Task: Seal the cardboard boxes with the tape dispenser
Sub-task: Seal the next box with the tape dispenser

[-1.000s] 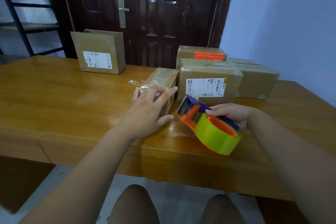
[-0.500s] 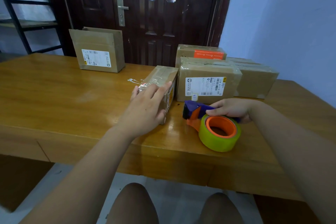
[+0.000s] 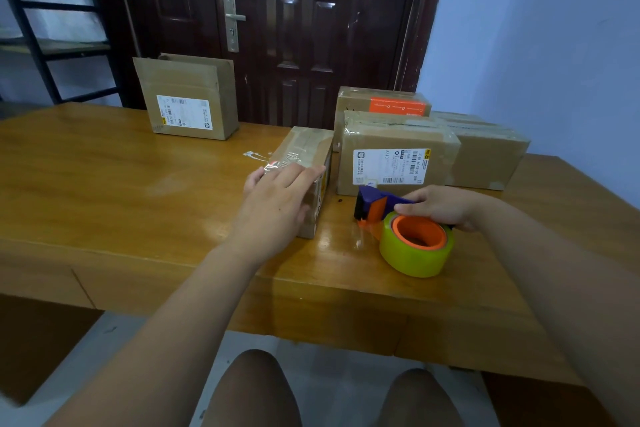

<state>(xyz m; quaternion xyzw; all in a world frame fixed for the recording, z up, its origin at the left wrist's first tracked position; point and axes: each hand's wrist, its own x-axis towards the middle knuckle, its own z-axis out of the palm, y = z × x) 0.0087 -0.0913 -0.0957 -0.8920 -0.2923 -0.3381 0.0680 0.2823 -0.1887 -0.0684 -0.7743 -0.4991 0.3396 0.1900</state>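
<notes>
The dispenser (image 3: 375, 206), blue and orange with a yellow-green roll, lies on its side near the front edge of the glossy wooden table (image 3: 104, 184), gripped by the right hand (image 3: 441, 206). The left hand (image 3: 275, 208) rests flat, fingers straight, on a taped box (image 3: 306, 149). A dark door (image 3: 311, 28) stands behind

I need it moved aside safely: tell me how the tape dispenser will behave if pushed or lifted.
Lying on its side, roll flat, the tape dispenser probably won't roll and should slide easily on the glossy table. Its plastic frame looks stiff, likely light. The clear tape tail by the blade may stick to the wood and drag.
</notes>
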